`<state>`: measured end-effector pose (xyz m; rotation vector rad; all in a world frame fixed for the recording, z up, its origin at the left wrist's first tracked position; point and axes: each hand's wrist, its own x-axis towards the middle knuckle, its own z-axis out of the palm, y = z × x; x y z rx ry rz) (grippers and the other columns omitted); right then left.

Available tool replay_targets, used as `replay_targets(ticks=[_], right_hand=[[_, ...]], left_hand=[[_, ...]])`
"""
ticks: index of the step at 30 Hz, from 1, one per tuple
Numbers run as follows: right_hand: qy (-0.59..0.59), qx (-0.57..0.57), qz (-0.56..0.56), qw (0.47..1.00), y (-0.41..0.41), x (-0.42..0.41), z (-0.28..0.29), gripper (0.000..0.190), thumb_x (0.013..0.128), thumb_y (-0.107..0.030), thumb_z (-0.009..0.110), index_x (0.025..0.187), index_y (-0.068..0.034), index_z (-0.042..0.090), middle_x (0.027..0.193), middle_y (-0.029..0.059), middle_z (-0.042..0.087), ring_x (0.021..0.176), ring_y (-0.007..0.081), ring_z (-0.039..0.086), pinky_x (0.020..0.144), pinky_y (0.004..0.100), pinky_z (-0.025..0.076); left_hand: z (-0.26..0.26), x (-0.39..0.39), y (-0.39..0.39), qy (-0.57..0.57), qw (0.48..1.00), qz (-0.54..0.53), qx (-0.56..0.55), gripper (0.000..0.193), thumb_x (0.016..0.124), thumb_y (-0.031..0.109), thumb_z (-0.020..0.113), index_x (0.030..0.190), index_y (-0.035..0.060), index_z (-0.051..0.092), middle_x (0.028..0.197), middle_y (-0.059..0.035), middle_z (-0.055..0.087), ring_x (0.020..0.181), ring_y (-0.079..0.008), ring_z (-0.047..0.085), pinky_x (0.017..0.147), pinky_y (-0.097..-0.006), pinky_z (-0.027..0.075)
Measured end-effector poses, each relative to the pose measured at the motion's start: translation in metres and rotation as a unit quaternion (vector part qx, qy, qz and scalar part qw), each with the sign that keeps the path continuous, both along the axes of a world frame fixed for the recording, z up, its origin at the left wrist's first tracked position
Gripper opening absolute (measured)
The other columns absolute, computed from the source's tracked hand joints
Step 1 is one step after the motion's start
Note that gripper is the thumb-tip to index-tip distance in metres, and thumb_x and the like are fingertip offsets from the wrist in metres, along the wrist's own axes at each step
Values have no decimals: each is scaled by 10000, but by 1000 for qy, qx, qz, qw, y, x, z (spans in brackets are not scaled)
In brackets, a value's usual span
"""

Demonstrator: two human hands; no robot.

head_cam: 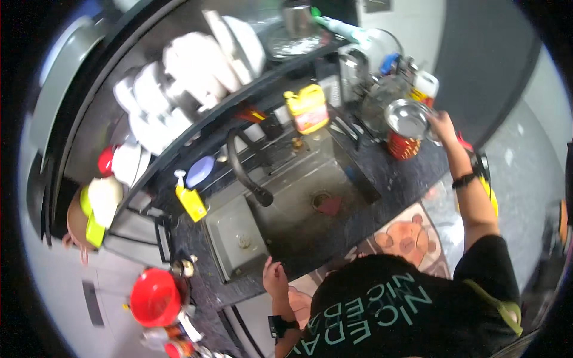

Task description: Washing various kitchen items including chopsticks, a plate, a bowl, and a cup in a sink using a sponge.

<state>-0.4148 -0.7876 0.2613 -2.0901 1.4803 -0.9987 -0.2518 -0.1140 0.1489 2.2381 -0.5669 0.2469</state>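
At the right end of the dark counter, my right hand [442,125] grips the edge of a shiny round metal vessel [407,117]. The vessel is over a red patterned container [403,147]; whether the two touch cannot be told. My left hand [275,276] holds nothing, its fingers partly curled and the index finger apart, by the front edge of the sink. Before me lies the metal sink [293,228], with a pale tray [235,237] in its left part. A pinkish piece [330,206] lies by the drain [321,200].
A dark faucet [244,168] arches over the sink. Behind it stand a yellow jug [308,109] and a yellow pump bottle [191,201]. A rack [250,89] with white dishes [197,67] spans the back. A red basin [155,297] is at left; a glass jar [376,107] is at right.
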Motion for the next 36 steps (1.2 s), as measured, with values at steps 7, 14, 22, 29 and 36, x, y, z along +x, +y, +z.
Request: replay_targets(ticks=[7,14,22,29,36], right_hand=[[-183,246,76,949,52,34,-4,243,749,-184,653,886,-6,562,647,65,539,417,148,499,329,282,379],[-343,384,115,850,44,36,-8,157,761,-51,534,906,-43,473,646,28,497,453,126,482,376,253,422],[-315,338,272,844,186,66,55,118,722,-16,498,823,-76,484,655,1,480,464,108,483,342,229,401],[-126,563,312,755,355,177,-85,331,690,-33,640,969,-77,467,646,67,505,409,212,522,352,343,447],[-199,615,405,647,432,251,-143,215,719,-22,611,838,-122,463,657,31,520,504,167,522,416,309,416]], left_hand=[[13,-39,9,56,997,38,-39,115,791,46,614,901,23,638,1135,-187,586,701,-211,620,625,-285,492],[10,-21,13,14,999,47,-21,73,785,66,621,850,41,640,1122,-152,598,710,-211,628,610,-275,505],[-15,43,17,46,993,11,-104,98,795,113,627,858,41,650,1054,-146,629,800,-233,638,674,-294,509],[-27,91,-16,413,854,-18,-314,346,886,303,566,1117,46,551,984,-69,600,829,-167,619,630,-262,503],[-39,134,-28,489,782,2,-386,372,845,202,563,1168,35,482,954,-80,583,736,-178,591,581,-286,485]])
